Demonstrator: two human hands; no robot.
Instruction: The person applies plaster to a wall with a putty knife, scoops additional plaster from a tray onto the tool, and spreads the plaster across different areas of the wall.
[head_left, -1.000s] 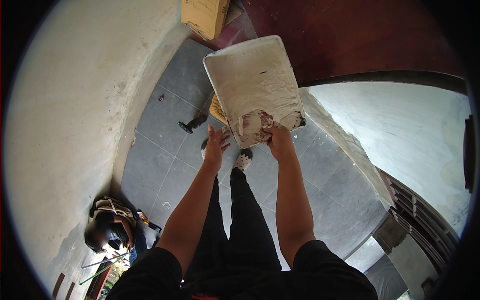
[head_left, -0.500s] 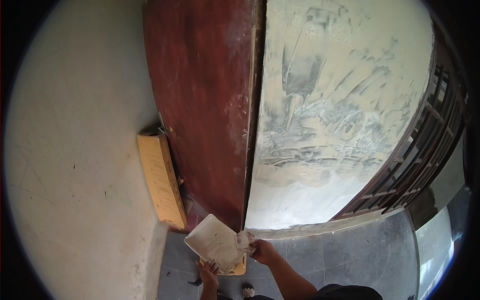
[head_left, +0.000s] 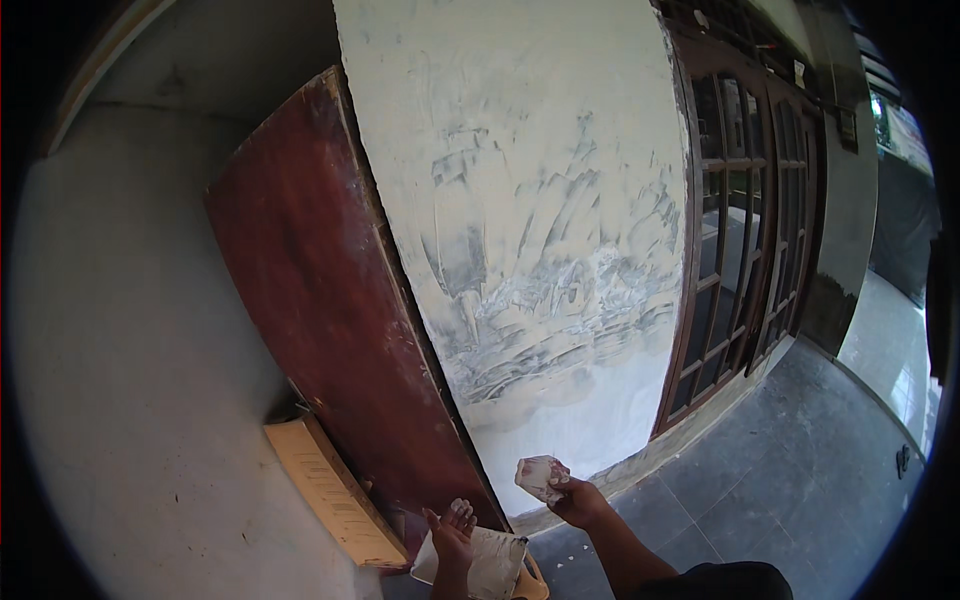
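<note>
Raised in front of the lower wall, my right hand (head_left: 578,500) grips a whitish, putty-smeared wad (head_left: 541,478) with faint reddish marks; whether it is cloth or plastic I cannot tell. My left hand (head_left: 455,533) is open, palm up, its fingers apart and whitened with putty. It holds nothing. Just beyond it, partly hidden by that arm, lies a pale squarish tray (head_left: 494,560) coated with putty. A yellow stool (head_left: 532,578) shows at the tray's right edge. The wall panel (head_left: 560,250) ahead carries grey and white putty streaks, with a whiter band at its foot.
A dark red wooden panel (head_left: 310,270) leans to the left of the streaked wall. At its base lies a long yellow-brown cardboard box (head_left: 335,495). A brown-framed paned window or door (head_left: 725,250) stands to the right. Grey tiles (head_left: 720,500) cover the floor.
My view has swung up and right. My right hand has lifted the wad away from the tray. My left hand has come off the tray's edge and opened.
</note>
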